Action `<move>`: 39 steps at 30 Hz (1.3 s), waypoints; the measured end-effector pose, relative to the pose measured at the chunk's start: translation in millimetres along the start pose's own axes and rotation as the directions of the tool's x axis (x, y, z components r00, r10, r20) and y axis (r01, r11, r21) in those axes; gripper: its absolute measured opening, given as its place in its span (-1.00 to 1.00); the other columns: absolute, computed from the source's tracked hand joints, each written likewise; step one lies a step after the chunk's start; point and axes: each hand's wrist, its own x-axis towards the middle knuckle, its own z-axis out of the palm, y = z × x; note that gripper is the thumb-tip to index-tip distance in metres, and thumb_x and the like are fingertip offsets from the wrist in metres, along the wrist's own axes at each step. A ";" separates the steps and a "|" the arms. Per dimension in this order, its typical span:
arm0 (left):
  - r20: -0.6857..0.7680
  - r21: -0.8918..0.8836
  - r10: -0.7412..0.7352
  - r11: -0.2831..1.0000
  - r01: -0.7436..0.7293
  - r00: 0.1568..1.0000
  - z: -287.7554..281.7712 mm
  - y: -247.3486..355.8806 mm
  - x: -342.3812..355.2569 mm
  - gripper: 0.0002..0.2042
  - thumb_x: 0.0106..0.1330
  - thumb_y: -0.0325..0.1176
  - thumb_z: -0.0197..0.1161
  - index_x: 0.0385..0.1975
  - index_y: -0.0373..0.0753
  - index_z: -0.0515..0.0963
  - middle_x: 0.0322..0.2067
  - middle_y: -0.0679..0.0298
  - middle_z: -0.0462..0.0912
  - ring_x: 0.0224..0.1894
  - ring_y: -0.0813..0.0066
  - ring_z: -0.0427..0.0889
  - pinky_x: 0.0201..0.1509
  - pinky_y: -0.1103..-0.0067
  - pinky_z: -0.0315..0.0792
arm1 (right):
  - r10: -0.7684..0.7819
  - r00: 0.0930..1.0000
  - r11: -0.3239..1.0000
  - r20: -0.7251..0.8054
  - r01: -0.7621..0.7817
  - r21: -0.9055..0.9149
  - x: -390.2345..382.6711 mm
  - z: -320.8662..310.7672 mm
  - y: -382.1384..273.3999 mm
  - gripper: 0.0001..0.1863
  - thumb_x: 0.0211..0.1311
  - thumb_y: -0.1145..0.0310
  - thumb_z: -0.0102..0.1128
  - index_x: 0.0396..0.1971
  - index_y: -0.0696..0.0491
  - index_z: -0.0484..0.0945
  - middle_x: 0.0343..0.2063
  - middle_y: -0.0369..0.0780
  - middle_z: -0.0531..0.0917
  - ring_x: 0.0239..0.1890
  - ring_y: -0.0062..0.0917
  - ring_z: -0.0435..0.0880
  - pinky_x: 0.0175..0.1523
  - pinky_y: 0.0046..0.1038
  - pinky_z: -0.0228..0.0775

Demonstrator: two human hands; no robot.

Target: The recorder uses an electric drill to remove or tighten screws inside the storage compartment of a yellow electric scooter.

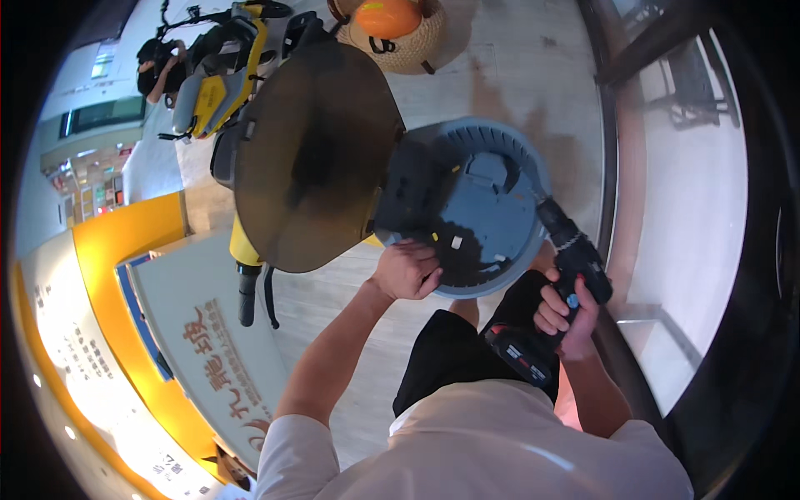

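A round blue-grey plastic basket (533, 154) is in front of me, with slotted walls and a few small white and yellow bits inside. Joined to its left side, a large brown-tinted lid (321, 167) stands open. My left hand (408, 271) is closed over the basket's near left rim. In my right hand (571, 312) is a black cordless drill (573, 250), fingers wrapped round its handle. The drill points up and left, its tip by the basket's right rim. I cannot tell whether the tip touches.
A black handlebar grip (247, 292) with a lever sticks out below the lid. Beyond are a yellow bike (217, 100), another person (158, 71) and a woven basket (400, 54) holding an orange object (388, 17). A white sign panel (179, 308) leans left; glass (687, 242) stands right.
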 end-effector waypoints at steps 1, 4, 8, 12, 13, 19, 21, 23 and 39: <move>0.027 -0.002 0.012 1.000 -0.012 1.000 7.5 -1.7 -2.0 -0.91 -0.04 -0.35 0.15 -0.69 -0.17 0.50 -0.58 0.31 0.53 -0.48 0.33 0.53 -0.34 0.49 0.40 | -0.062 0.997 0.998 0.036 0.062 -0.005 -5.9 -10.0 5.5 -0.62 0.28 0.04 -0.11 -0.14 0.04 0.21 -0.72 -0.38 0.26 -0.83 -0.71 0.22 -0.62 -0.59 0.14; -0.176 -0.052 0.072 0.995 -0.083 0.982 22.0 -6.6 -8.6 -0.89 -0.09 -0.38 0.04 -0.73 -0.16 0.50 -0.62 0.31 0.53 -0.57 0.35 0.51 -0.42 0.51 0.36 | -0.151 0.984 0.987 0.091 0.155 -0.044 -18.4 -36.1 17.3 -0.60 0.23 0.04 -0.03 -0.15 0.03 0.19 -0.71 -0.37 0.29 -0.82 -0.69 0.27 -0.63 -0.57 0.17; -0.263 -0.015 0.104 0.994 -0.111 0.959 29.9 -11.1 -7.1 -0.82 -0.07 -0.35 -0.02 -0.78 -0.17 0.49 -0.66 0.30 0.54 -0.60 0.40 0.52 -0.42 0.54 0.36 | -0.232 0.962 0.968 0.144 0.242 -0.059 -25.1 -74.2 25.1 -0.57 0.16 0.05 0.07 -0.18 0.03 0.20 -0.72 -0.36 0.31 -0.85 -0.67 0.27 -0.65 -0.56 0.19; -0.285 -0.034 0.094 0.994 -0.108 0.954 36.9 -11.9 -8.9 -0.77 -0.02 -0.32 -0.06 -0.79 -0.20 0.49 -0.70 0.29 0.53 -0.59 0.42 0.55 -0.42 0.54 0.37 | -0.281 0.936 0.958 0.212 0.287 0.005 -28.0 -104.1 17.5 -0.56 0.12 0.06 0.13 -0.21 0.03 0.21 -0.79 -0.35 0.30 -0.91 -0.67 0.24 -0.79 -0.59 0.12; -0.294 -0.043 0.093 0.993 -0.110 0.951 37.1 -12.0 -8.6 -0.76 -0.01 -0.31 -0.07 -0.79 -0.21 0.49 -0.71 0.29 0.53 -0.60 0.42 0.55 -0.42 0.54 0.37 | -0.281 0.938 0.959 0.202 0.283 0.018 -28.3 -111.0 14.8 -0.56 0.12 0.06 0.13 -0.21 0.03 0.21 -0.79 -0.35 0.30 -0.91 -0.67 0.24 -0.79 -0.59 0.12; -0.284 -0.034 0.062 0.997 -0.075 0.957 40.6 -11.2 -8.1 -0.74 -0.01 -0.30 -0.09 -0.78 -0.22 0.51 -0.71 0.29 0.54 -0.59 0.42 0.57 -0.40 0.52 0.38 | -0.281 0.936 0.958 0.214 0.287 0.000 -21.1 -137.2 -1.5 -0.56 0.11 0.09 0.18 -0.22 0.04 0.23 -0.80 -0.32 0.34 -0.90 -0.65 0.29 -0.79 -0.61 0.16; -0.293 -0.032 0.057 0.997 -0.070 0.954 41.6 -11.1 -7.9 -0.74 -0.01 -0.30 -0.09 -0.78 -0.22 0.50 -0.71 0.29 0.54 -0.58 0.43 0.57 -0.40 0.52 0.37 | -0.272 0.940 0.961 0.207 0.276 0.009 -19.2 -139.4 -4.0 -0.56 0.11 0.09 0.18 -0.22 0.05 0.23 -0.80 -0.32 0.34 -0.90 -0.65 0.29 -0.79 -0.61 0.16; -0.312 -0.032 0.055 0.997 -0.069 0.948 42.3 -10.5 -6.4 -0.74 -0.01 -0.30 -0.09 -0.78 -0.21 0.50 -0.71 0.29 0.54 -0.58 0.43 0.57 -0.40 0.51 0.37 | -0.264 0.943 0.963 0.203 0.268 0.008 -19.1 -137.0 -7.2 -0.56 0.11 0.08 0.17 -0.21 0.05 0.23 -0.81 -0.32 0.34 -0.90 -0.65 0.29 -0.79 -0.62 0.16; -0.204 -0.086 -0.110 0.992 0.094 0.973 0.6 8.1 -4.4 -0.93 -0.09 -0.39 0.13 -0.70 -0.20 0.48 -0.64 0.25 0.47 -0.54 0.28 0.46 -0.43 0.48 0.29 | 0.309 0.935 0.939 -0.171 -0.329 -0.099 2.3 65.5 9.4 -0.72 0.18 0.27 -0.02 -0.15 0.07 0.32 -0.71 -0.30 0.33 -0.78 -0.60 0.29 -0.55 -0.48 0.18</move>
